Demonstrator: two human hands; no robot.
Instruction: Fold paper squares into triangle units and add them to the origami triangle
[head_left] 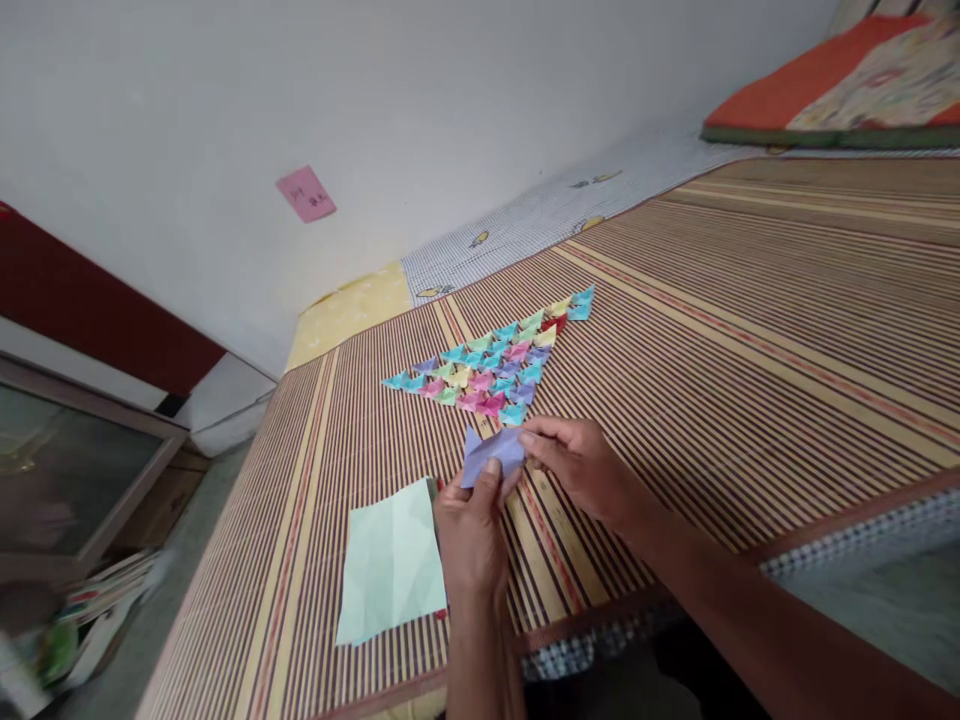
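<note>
Between my two hands is a partly folded sheet of purple paper (480,460), held above the striped mat. My left hand (476,520) grips its lower part, thumb pressed on top and fingers beneath. At the paper's right edge, my right hand (574,460) pinches it between thumb and fingers. Just beyond lie several small folded paper pieces (480,380), set out in slanting rows in blue, pink, yellow, green, purple and red. A stack of paper (394,560), its top sheet pale green and creased, rests to the left of my left hand.
The striped mat (712,330) covers a bed beside a white wall (450,100). A pink note (306,194) is stuck there. At the far right lies folded orange and patterned bedding (840,85). Papers (112,590) lie low at the left, near a glass-fronted cabinet (75,470).
</note>
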